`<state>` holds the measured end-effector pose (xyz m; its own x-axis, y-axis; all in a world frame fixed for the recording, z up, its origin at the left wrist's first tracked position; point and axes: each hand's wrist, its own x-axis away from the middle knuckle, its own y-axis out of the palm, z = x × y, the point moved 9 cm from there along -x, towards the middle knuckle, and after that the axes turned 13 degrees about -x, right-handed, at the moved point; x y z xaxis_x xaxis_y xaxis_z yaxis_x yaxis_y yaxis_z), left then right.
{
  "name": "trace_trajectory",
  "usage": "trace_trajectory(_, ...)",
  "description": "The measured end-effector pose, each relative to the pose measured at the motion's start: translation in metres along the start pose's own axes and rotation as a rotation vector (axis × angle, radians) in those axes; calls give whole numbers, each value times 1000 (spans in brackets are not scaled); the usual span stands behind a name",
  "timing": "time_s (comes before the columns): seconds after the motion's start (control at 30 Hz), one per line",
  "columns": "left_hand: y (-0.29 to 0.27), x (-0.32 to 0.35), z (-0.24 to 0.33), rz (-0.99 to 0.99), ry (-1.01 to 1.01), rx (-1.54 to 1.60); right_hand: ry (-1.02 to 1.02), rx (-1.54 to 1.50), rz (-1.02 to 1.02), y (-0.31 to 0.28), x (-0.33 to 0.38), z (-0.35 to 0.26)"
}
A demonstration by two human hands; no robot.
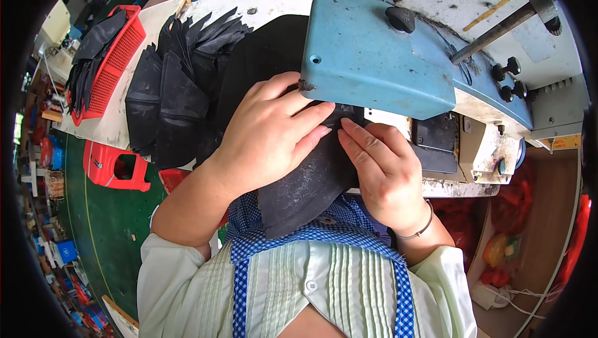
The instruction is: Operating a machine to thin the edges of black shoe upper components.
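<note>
Black fabric piece [308, 182] front and centre, draped off the table edge toward the person's lap, its top end tucked under the blue sewing machine head [374, 58]; both hands are flat on it, most likely to keep it taut and lined up where the needle must sit, though the needle itself is hidden; left hand [268, 132] lies spread, palm down, fingers fanned and pressing the cloth to the bed; right hand [383, 164] presses too, fingers held together, tips meeting the left's just at the machine's lower edge; a thin bangle [420, 229] circles that wrist. Just beyond the left hand, a heap of cut black pieces [177, 83] fans out within reach on the white worktable [124, 120]; further left a red plastic basket [118, 51] holds more dark cuts. Below the table, a red stool [115, 167] stands on green floor [106, 232]; cluttered workshop beyond, blurred at the rim.
</note>
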<state>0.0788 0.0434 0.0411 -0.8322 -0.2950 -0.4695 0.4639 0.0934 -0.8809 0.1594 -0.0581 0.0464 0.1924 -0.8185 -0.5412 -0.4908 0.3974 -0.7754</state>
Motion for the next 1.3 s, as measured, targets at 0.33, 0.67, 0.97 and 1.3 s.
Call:
trace_trajectory(0.33,4,-3,-5,12,65,-6,7,27,18,-1,-9,-3)
trace_trajectory(0.67,5,-7,-14,-8,55,4,-19,37,-31,7,-9,3)
trace_trajectory(0.97,5,-13,-15,-18,50,14,39,-8,64,0,-9,7)
trace_trajectory(1.3,5,-18,-24,37,14,78,56,-40,83,1,-6,9)
